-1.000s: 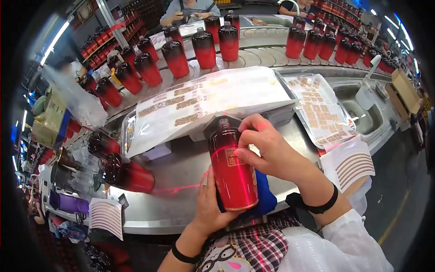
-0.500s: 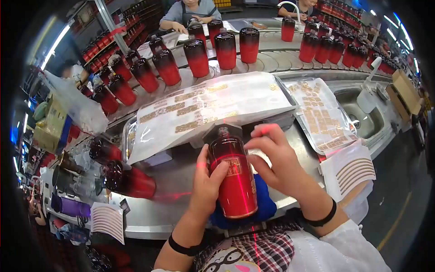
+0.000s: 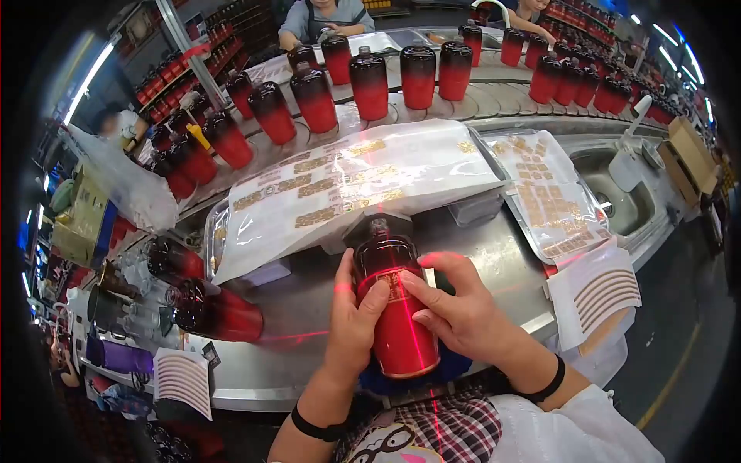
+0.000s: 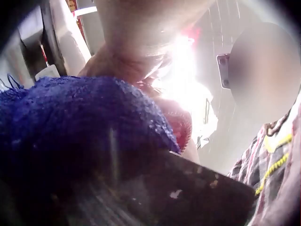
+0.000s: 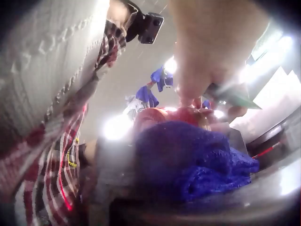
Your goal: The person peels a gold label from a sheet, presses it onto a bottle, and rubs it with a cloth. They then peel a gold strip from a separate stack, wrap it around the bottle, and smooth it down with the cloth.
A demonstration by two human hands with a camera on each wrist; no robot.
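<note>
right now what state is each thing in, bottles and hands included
glossy red cylindrical bottle: tilted, base on blue towelling cloth
left hand: grips the bottle
right hand: fingers pressed on its gold label
dark red bottle on steel table: lying on its side
conveyor bottles: upright

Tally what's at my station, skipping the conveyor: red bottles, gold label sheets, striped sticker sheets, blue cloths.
Red bottles: 3, one held, two lying left
Gold label sheets: 2
Striped sticker sheets: 2
Blue cloths: 1
Total: 8
</note>
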